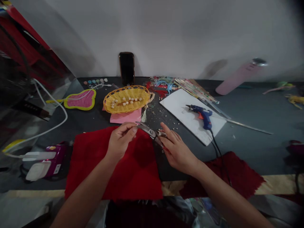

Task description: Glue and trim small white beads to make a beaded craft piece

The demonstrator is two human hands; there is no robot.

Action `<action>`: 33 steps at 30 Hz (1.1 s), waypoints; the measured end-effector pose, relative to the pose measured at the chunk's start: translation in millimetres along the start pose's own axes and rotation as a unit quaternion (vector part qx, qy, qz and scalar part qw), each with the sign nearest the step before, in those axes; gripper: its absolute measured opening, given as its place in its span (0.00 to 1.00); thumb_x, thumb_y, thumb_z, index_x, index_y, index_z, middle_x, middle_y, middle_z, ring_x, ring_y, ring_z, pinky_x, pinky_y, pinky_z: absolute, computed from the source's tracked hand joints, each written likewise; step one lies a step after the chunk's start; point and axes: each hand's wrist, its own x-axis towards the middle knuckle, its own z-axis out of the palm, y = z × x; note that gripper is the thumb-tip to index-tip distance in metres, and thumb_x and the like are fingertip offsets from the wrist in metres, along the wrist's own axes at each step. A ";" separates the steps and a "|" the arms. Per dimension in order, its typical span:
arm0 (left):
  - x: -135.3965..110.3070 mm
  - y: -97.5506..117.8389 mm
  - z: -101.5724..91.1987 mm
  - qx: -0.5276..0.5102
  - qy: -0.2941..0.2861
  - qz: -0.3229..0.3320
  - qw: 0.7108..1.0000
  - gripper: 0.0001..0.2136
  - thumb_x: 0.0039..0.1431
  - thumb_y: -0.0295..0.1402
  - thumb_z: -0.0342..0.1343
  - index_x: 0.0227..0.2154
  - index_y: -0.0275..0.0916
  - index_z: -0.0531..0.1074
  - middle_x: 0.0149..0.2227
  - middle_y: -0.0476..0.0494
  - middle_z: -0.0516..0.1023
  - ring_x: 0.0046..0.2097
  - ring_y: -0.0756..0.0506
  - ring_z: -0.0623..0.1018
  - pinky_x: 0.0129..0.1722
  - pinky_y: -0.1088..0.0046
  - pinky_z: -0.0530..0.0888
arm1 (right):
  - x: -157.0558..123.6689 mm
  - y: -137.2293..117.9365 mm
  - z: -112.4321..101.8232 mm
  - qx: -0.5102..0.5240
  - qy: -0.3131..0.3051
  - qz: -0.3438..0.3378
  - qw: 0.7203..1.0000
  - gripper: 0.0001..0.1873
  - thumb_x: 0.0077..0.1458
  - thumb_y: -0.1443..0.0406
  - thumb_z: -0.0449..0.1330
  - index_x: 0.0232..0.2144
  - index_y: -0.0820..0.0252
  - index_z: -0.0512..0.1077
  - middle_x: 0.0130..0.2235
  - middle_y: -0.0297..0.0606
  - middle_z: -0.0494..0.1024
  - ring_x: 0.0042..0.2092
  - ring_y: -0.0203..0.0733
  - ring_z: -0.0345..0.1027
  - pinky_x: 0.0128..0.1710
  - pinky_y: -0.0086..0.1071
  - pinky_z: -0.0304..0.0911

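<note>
Over the red cloth (118, 177), my left hand (122, 139) is closed in a pinch between thumb and fingertips. Whatever it pinches is too small to make out. My right hand (178, 150) grips the handles of a pair of metal shears (152, 132), with the index finger stretched out. The blades point left and slightly up, their tips close to my left fingertips. Just beyond the blades lie a pale tassel (144, 116) and a pink paper sheet (124, 117). A yellow woven basket (108, 106) holding several small whitish pieces rests partly on that sheet.
A blue glue gun (201, 115) lies on a white board (182, 112), its cord trailing forward. A phone (127, 68) leans against the wall. A pink bottle (239, 77) stands at the right. Small pale bits scatter mid-table; a purple power strip (55, 160) sits left.
</note>
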 end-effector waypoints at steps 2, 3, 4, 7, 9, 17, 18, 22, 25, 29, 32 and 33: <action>0.1 -1.2 0.0 0.002 -0.001 0.002 1.000 0.08 0.49 0.34 0.59 0.34 0.39 0.75 0.26 0.50 0.70 0.26 0.55 0.66 0.24 0.79 0.63 | 0.8 -0.2 0.1 -0.008 0.000 -0.004 1.000 0.24 0.48 0.77 0.50 0.50 0.63 0.63 0.65 0.50 0.39 0.60 0.55 0.49 0.56 0.52 0.50; 0.3 -1.8 0.0 0.002 -0.001 0.004 1.000 0.08 0.49 0.34 0.59 0.33 0.38 0.75 0.27 0.49 0.70 0.25 0.55 0.66 0.24 0.79 0.63 | 1.1 -0.5 0.2 -0.011 -0.001 -0.004 1.000 0.25 0.48 0.77 0.50 0.50 0.63 0.63 0.65 0.50 0.39 0.60 0.55 0.50 0.56 0.52 0.50; 0.6 -2.2 -0.1 0.003 -0.001 0.006 1.000 0.08 0.49 0.34 0.59 0.33 0.38 0.75 0.27 0.49 0.71 0.26 0.54 0.66 0.23 0.79 0.63 | 1.5 -0.9 0.3 -0.015 -0.001 -0.004 1.000 0.25 0.48 0.77 0.51 0.49 0.63 0.64 0.65 0.49 0.39 0.60 0.56 0.50 0.56 0.52 0.50; 1.3 -2.6 -0.3 0.011 -0.003 0.014 1.000 0.07 0.50 0.34 0.59 0.32 0.38 0.75 0.31 0.47 0.72 0.26 0.54 0.67 0.24 0.78 0.64 | 2.0 -2.4 1.7 -0.021 0.000 -0.004 1.000 0.25 0.47 0.77 0.51 0.49 0.62 0.64 0.65 0.49 0.40 0.60 0.56 0.50 0.56 0.52 0.50; 1.5 -2.5 -0.2 0.019 -0.005 0.012 1.000 0.07 0.50 0.34 0.58 0.31 0.38 0.75 0.33 0.46 0.73 0.27 0.54 0.67 0.24 0.78 0.64 | 1.7 -3.0 3.5 -0.021 0.004 -0.005 1.000 0.24 0.47 0.77 0.51 0.49 0.62 0.64 0.65 0.49 0.40 0.60 0.55 0.51 0.56 0.52 0.50; 1.0 -4.5 3.0 0.053 -0.005 0.012 0.998 0.06 0.49 0.33 0.59 0.30 0.38 0.76 0.34 0.45 0.73 0.29 0.52 0.69 0.28 0.77 0.66 | -1.0 -3.0 10.2 -0.013 0.025 -0.011 1.000 0.24 0.47 0.77 0.52 0.48 0.62 0.65 0.64 0.48 0.43 0.57 0.56 0.53 0.53 0.51 0.55; 1.0 -4.4 3.4 0.057 -0.008 0.015 0.998 0.06 0.49 0.33 0.59 0.31 0.38 0.76 0.34 0.45 0.72 0.30 0.52 0.69 0.28 0.77 0.66 | -1.1 -3.3 10.4 -0.013 0.025 -0.011 1.000 0.23 0.47 0.77 0.52 0.48 0.62 0.65 0.64 0.48 0.44 0.57 0.56 0.54 0.52 0.50 0.57; 0.9 -2.6 4.4 0.074 -0.017 0.029 0.997 0.06 0.51 0.33 0.58 0.31 0.39 0.76 0.34 0.45 0.72 0.31 0.51 0.70 0.29 0.77 0.67 | -1.2 -4.2 10.5 -0.017 0.027 -0.009 0.999 0.20 0.50 0.76 0.51 0.46 0.62 0.66 0.63 0.48 0.48 0.56 0.55 0.56 0.51 0.49 0.58; 0.5 -1.5 4.2 0.099 -0.017 0.044 0.994 0.05 0.51 0.32 0.57 0.31 0.39 0.76 0.36 0.45 0.73 0.33 0.50 0.71 0.31 0.77 0.68 | -1.6 -3.8 11.2 -0.016 0.026 -0.004 1.000 0.19 0.50 0.76 0.51 0.45 0.62 0.66 0.63 0.46 0.51 0.55 0.55 0.56 0.50 0.49 0.58; -1.4 0.8 3.6 0.125 -0.006 0.059 0.990 0.05 0.51 0.31 0.57 0.30 0.38 0.76 0.37 0.43 0.73 0.36 0.48 0.72 0.34 0.75 0.69 | -2.6 -2.4 14.5 0.040 0.041 -0.009 0.998 0.23 0.47 0.76 0.51 0.47 0.63 0.63 0.61 0.48 0.54 0.57 0.53 0.54 0.52 0.50 0.58; -3.8 4.5 4.2 0.148 -0.011 0.076 0.986 0.04 0.52 0.31 0.57 0.29 0.39 0.75 0.38 0.43 0.73 0.38 0.48 0.72 0.37 0.74 0.69 | -3.0 -1.6 16.9 0.074 0.049 -0.005 0.996 0.34 0.46 0.76 0.50 0.57 0.66 0.51 0.61 0.51 0.55 0.59 0.51 0.53 0.52 0.51 0.57; -4.8 5.9 4.6 0.159 -0.014 0.084 0.984 0.04 0.52 0.31 0.57 0.29 0.39 0.76 0.37 0.43 0.73 0.38 0.48 0.72 0.38 0.74 0.69 | -2.8 -1.5 17.4 0.075 0.044 -0.002 0.996 0.37 0.46 0.75 0.50 0.59 0.66 0.47 0.61 0.51 0.55 0.59 0.52 0.53 0.52 0.51 0.58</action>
